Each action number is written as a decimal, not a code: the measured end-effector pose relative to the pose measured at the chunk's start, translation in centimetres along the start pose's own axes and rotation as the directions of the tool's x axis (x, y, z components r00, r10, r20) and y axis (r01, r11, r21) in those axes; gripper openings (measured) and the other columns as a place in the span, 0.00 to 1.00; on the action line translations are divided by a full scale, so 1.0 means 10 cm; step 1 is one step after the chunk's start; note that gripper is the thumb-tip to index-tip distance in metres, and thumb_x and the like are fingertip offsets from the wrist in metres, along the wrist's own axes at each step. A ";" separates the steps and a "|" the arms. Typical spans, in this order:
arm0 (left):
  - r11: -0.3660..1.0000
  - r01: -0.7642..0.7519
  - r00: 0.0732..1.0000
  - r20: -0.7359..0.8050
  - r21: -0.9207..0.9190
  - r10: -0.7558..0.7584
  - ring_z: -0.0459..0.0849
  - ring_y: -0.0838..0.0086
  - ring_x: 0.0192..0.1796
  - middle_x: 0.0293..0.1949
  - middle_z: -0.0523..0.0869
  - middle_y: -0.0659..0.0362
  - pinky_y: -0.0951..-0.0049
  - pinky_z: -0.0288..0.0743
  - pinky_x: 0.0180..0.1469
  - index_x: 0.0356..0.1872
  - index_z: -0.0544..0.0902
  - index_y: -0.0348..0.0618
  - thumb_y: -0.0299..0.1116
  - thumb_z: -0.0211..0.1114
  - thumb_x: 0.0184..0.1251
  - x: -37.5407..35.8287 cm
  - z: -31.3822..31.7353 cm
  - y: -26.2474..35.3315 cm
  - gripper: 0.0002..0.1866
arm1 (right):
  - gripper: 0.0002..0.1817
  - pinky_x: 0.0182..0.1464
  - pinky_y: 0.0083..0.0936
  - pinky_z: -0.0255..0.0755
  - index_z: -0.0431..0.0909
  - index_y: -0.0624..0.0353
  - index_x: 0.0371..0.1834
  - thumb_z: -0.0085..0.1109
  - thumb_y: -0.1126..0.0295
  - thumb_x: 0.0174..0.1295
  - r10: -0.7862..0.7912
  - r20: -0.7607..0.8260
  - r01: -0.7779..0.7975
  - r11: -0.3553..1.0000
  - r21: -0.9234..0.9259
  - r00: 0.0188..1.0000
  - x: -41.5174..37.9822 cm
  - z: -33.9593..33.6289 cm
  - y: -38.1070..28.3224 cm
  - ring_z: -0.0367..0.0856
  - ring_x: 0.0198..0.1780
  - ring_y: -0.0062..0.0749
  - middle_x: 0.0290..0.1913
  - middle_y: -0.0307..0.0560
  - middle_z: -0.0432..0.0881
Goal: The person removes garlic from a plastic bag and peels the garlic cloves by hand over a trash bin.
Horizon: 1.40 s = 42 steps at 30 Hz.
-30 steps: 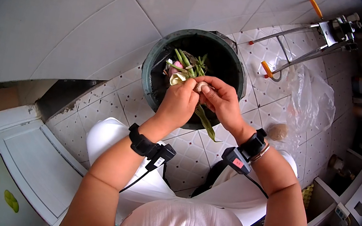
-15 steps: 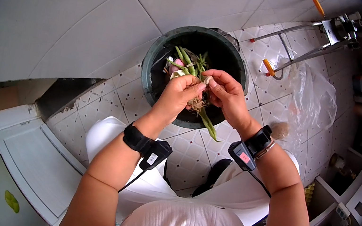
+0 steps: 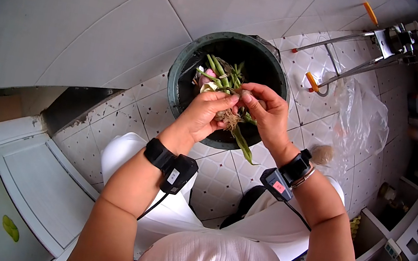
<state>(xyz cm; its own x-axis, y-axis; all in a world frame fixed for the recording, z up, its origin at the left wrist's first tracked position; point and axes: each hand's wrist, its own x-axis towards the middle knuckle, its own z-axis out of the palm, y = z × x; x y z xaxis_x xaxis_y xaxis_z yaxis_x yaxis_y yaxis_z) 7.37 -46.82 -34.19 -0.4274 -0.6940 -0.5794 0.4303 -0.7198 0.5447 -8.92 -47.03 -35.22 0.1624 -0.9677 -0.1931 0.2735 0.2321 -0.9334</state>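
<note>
Above a dark green bin [image 3: 174,78], both my hands meet, thumbs close together. My left hand [image 3: 205,113] is closed around a rooted plant that looks like green garlic, its stringy tan roots [image 3: 230,120] hanging under the fingers. A long flat green leaf [image 3: 242,144] droops below the hands over the bin's near rim. With thumb and fingertips my right hand [image 3: 269,113] pinches the plant's upper part; the exact bit is mostly hidden. In the bin, behind my hands, lie cut green stems [image 3: 219,68] and pinkish-purple pieces [image 3: 207,77].
A tiled wall [image 3: 111,20] rises behind the bin. On the floor to the right are a metal stand with orange grips [image 3: 312,82], a clear plastic bag [image 3: 360,117] and a round brown thing [image 3: 322,154]. Shelving [image 3: 376,219] stands at far right, a white cabinet [image 3: 41,174] at left.
My fingers have shifted slightly on the plant; the pale bit at my right fingertips no longer shows clearly. The whole view has moved a little.
</note>
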 end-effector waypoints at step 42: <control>0.969 -0.153 0.987 -0.015 0.195 0.159 0.71 0.85 0.20 0.22 0.78 0.65 0.85 0.58 0.19 0.29 0.80 0.39 0.30 0.60 0.60 -0.03 -0.08 0.07 0.06 | 0.13 0.24 0.07 0.55 0.77 0.61 0.48 0.59 0.75 0.60 0.201 0.210 -0.206 0.979 0.001 0.957 0.05 -0.09 -0.08 0.65 0.26 0.08 0.35 0.33 0.79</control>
<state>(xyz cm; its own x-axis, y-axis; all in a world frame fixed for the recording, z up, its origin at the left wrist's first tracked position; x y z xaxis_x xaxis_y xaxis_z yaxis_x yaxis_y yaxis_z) 8.43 -47.13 -34.13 -0.3418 -0.7992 -0.4943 0.3273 -0.5943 0.7346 -9.90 -47.83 -34.85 0.4098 -0.8584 -0.3086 0.2354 0.4263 -0.8734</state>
